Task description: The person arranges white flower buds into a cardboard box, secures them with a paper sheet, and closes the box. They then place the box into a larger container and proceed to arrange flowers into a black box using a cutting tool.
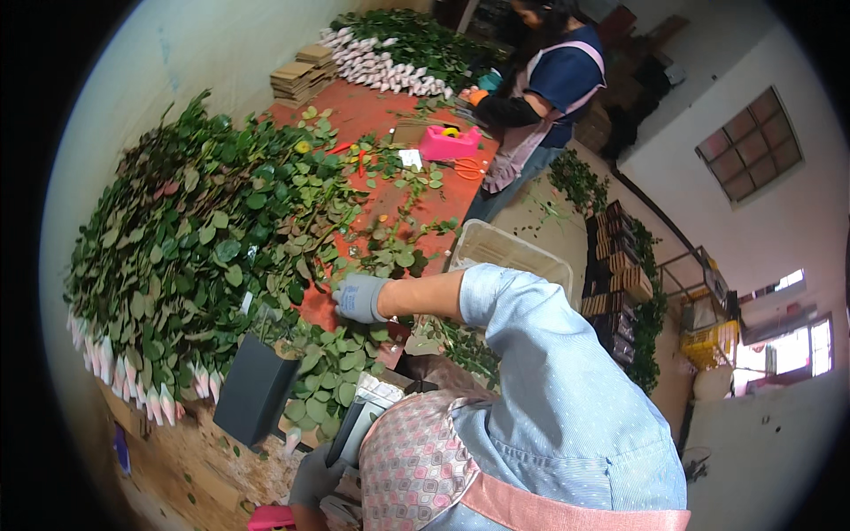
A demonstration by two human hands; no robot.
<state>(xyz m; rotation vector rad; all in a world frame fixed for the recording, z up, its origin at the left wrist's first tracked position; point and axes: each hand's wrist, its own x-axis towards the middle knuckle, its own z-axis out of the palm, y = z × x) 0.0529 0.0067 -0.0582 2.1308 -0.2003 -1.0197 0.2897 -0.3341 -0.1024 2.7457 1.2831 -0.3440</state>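
Observation:
My right hand [360, 299], in a grey glove, lies over the red tabletop [317, 306] beside leafy stems [332, 378]. Its fingers are bent, and whether they grip anything is hidden. Lower down, my grey-gloved left hand [317, 474] is at the lower end of a dark-edged panel [352, 425], its fingers partly hidden. Between a dark grey block [255, 388] and this panel lie the leafy stems, with one pale rose bud [292, 438] showing at their lower end. A large heap of leafy rose stems [199, 252] fills the left, its pale wrapped buds [156, 401] pointing down.
Across the table, a co-worker [564, 79] handles stems by more pale buds [378, 63]. Nearby are cardboard pieces [295, 79], a pink tape dispenser [448, 143] and orange scissors [469, 168]. A clear plastic bin [518, 249] stands beside the table; a yellow crate [710, 345] stands farther right.

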